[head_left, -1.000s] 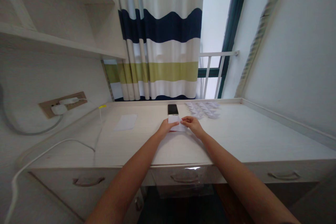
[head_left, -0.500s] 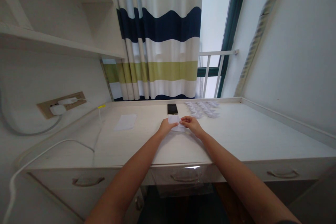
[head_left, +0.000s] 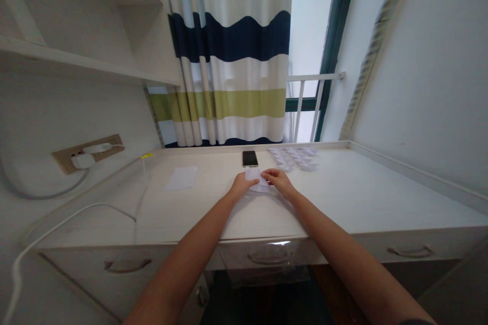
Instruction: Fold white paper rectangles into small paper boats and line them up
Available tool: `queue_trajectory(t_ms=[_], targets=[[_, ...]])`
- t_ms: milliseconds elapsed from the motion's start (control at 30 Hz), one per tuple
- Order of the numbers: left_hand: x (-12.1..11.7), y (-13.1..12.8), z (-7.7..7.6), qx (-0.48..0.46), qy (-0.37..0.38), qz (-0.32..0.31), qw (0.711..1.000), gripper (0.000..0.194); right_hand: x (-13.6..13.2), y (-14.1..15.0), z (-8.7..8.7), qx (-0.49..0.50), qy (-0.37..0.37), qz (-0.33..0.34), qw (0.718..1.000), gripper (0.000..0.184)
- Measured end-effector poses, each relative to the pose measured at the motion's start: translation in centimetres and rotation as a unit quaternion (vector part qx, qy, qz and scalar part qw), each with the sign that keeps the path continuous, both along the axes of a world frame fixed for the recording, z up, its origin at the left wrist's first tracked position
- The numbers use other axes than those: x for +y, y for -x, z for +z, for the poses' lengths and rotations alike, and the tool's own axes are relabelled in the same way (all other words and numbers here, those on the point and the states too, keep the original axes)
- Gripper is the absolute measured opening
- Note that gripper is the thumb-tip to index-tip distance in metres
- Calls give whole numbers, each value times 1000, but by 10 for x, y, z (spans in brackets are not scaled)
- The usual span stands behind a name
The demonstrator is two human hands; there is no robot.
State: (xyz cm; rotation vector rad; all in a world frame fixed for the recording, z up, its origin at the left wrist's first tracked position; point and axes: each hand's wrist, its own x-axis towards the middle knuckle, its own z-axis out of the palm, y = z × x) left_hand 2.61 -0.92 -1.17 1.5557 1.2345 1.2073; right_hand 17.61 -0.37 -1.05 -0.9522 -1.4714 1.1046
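Between my hands, just above the desk, is a partly folded sheet of white paper [head_left: 253, 174]. My left hand [head_left: 242, 184] grips its left side, thumb on top. At its right edge, my right hand [head_left: 277, 179] pinches the paper between thumb and fingers. A black phone [head_left: 250, 158] lies flat right behind the paper. To the right of the phone, several folded white paper pieces [head_left: 293, 158] sit in rows. Off to the left rests a flat stack or sheet of white paper [head_left: 181, 178]; how many sheets it has I cannot tell.
The white desk [head_left: 354, 193] has a raised rim along the back and right. A white cable [head_left: 95, 205] runs over its left side, below a wall socket [head_left: 88, 152] with plugs. A shelf [head_left: 87, 63] overhangs the left. A striped curtain [head_left: 249, 73] hangs behind.
The lower flap of the paper has shifted slightly between my fingers. My hands stay in nearly the same place, and the view has moved a little.
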Motion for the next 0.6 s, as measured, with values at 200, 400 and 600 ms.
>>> queue_trajectory(t_ms=[200,400,600], targets=[[0,-2,0,45,-22,-7,999,34,1,-1,1,9,-15,-11,1000,21],[-1,-3,-1,65,-31,-13,997,33,1,-1,1,18,-18,-6,1000,22],[2,-3,-4,61,-27,-13,998,33,3,0,-2,11,-29,-8,1000,24]])
